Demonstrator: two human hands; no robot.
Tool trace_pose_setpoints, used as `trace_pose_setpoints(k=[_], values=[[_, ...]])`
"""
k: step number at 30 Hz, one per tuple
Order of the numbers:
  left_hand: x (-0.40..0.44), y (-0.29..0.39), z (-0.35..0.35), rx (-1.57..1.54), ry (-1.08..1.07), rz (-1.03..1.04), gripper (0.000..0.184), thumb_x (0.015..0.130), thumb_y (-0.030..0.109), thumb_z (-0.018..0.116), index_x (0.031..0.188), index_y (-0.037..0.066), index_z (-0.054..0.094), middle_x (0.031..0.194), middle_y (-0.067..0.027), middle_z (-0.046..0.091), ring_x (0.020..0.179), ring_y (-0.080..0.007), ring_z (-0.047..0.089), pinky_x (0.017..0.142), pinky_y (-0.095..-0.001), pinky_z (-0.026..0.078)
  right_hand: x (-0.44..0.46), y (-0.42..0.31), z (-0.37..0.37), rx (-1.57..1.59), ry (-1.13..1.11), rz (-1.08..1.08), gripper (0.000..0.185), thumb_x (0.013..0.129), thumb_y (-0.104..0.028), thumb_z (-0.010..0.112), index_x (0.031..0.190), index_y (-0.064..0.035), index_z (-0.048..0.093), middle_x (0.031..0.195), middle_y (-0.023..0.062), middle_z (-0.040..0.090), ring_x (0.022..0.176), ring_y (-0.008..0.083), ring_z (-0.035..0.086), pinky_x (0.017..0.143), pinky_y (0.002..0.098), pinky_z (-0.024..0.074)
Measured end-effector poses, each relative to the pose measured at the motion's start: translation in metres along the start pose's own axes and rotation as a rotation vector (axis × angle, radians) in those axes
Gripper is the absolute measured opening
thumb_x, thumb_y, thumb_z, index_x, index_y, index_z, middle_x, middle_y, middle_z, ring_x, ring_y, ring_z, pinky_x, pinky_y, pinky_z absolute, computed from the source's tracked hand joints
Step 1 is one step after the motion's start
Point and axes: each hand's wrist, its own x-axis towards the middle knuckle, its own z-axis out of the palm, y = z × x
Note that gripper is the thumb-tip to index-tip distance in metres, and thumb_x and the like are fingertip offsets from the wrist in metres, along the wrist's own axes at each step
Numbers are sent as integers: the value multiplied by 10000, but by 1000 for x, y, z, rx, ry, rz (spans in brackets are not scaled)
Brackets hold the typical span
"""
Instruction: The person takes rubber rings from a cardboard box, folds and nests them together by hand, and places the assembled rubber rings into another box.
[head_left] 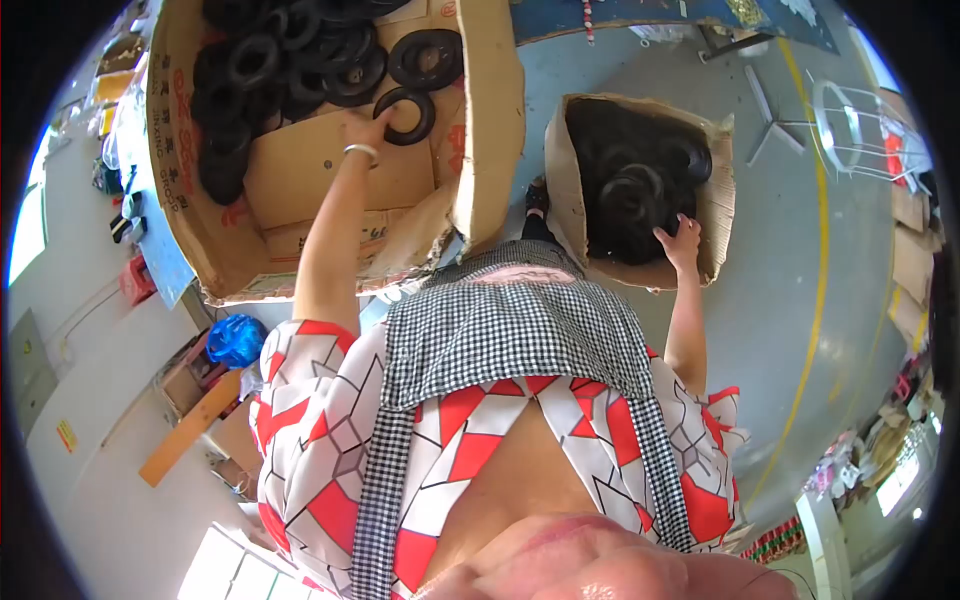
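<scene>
My left hand [368,130], with a pale bangle at the wrist, reaches into the large cardboard box [490,130] on the left. Its fingers grip the edge of a black ring [425,118], which looks like a small tyre. Many similar black rings [255,60] are heaped at the far and left side of this box, with one black ring [428,60] just beyond the held one. On the right, my right hand [682,243] is at the near right edge of a smaller cardboard box [722,190]. Its thumb and fingers are apart, beside the shiny black rings [632,195] piled inside.
A blue table [175,250] is under the large box. The smaller box stands lower, above the grey floor [770,210] with yellow lines. A white wire stand [840,125] is at the right, and a blue plastic bag [236,341] is at the left.
</scene>
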Motion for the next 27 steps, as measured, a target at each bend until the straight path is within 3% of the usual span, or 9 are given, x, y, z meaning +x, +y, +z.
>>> trace_pose_setpoints(k=[3, 7, 11, 13, 14, 19, 24, 26, 27], values=[[-12, 30, 23, -23, 3, 8, 834, 605, 344, 776, 1261, -7, 400, 1216, -228, 517, 1089, -353, 528, 926, -382, 422, -2, -1, -24, 83, -28, -67, 532, 747, -290, 697, 1156, -2, 513, 1180, 216, 463, 1058, 349, 508, 862, 406, 450], [-36, 69, 24, -16, -66, 106, 525, 639, 290, 710, 1060, 1, 588, 986, -229, 625, 951, -359, 596, 841, -388, 470, -5, -63, -67, 357, 60, -139, 340, 792, -175, 656, 1065, 13, 580, 1042, 186, 569, 783, 264, 625, 743, 318, 495], [-65, 105, -6, -327, -22, 84, 406, 680, 248, 649, 999, 0, 621, 898, -214, 646, 868, -347, 626, 772, -390, 482, -3, -169, -129, 753, 62, -274, 261, 845, -159, 624, 1056, -7, 603, 924, 100, 655, 810, 129, 628, 713, 270, 499], [-93, 123, -26, -486, 1, 310, 283, 730, 206, 649, 942, 20, 631, 797, -120, 656, 728, -202, 609, 688, -293, 467, -12, -236, -154, 1034, -55, -434, 224, 864, -98, 587, 1069, -8, 603, 951, 84, 651, 813, 102, 616, 704, 256, 500], [-111, 135, -36, -512, 1, 446, 289, 750, 151, 610, 994, -3, 590, 739, -195, 633, 718, -350, 624, 655, -379, 477, -8, -255, -151, 992, -105, -553, 254, 889, -125, 556, 1101, 14, 577, 983, 63, 639, 826, 120, 609, 732, 246, 485], [-193, 177, -59, -245, 10, 982, 397, 792, 78, 569, 1178, 55, 478, 984, -173, 560, 936, -346, 531, 784, -398, 457, -14, -349, -147, 1112, -422, -675, 340, 864, -255, 615, 1066, 16, 582, 903, 33, 613, 842, 81, 541, 778, 235, 444], [-212, 194, -66, -514, -446, 1051, 509, 787, 138, 640, 1242, 50, 430, 1107, -179, 476, 944, -302, 536, 819, -352, 474, -20, -315, -160, 1221, -181, -492, 260, 883, -206, 507, 972, 5, 629, 883, 37, 621, 821, 99, 549, 772, 248, 433], [-189, 184, -42, -624, -550, 867, 459, 841, 190, 623, 1237, 13, 472, 1113, -80, 524, 921, -154, 552, 790, -290, 469, -21, -266, -168, 1175, -22, -414, 278, 895, -202, 478, 971, 12, 637, 934, 87, 648, 867, 140, 584, 839, 274, 420], [-169, 176, -15, -918, -650, 467, 408, 835, 192, 626, 1175, 2, 503, 1006, -87, 585, 826, -167, 590, 728, -271, 497, -32, -253, -186, 1026, 101, -390, 259, 891, -184, 490, 968, 16, 635, 957, 96, 653, 888, 153, 591, 844, 267, 417]])
